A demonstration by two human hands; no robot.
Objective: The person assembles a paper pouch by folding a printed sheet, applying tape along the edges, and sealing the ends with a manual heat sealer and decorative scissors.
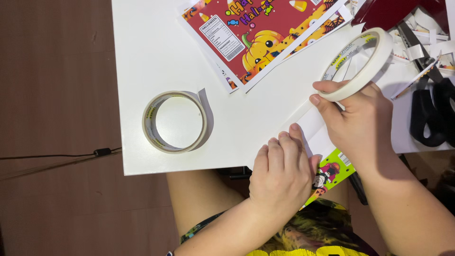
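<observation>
Right now the right hand [362, 125] is gripping a roll of white tape [359, 64], thumb and fingers clenched on its lower rim, tilting it up off the surface [156, 52], seemingly so a strip can run down onto the paper below. The left hand [283, 170] is lying flat, fingers together, grasping nothing, pressing down on a folded printed sheet [318, 137] at the near edge of the surface, apparently to keep it from sliding; its green end is hanging past the edge. A second tape roll [174, 122] is lying flat, well apart to the left. Orange pumpkin-printed sheets [265, 33] are lying fanned at the far side, and black-handled scissors [431, 109] are resting just right of the hands.
</observation>
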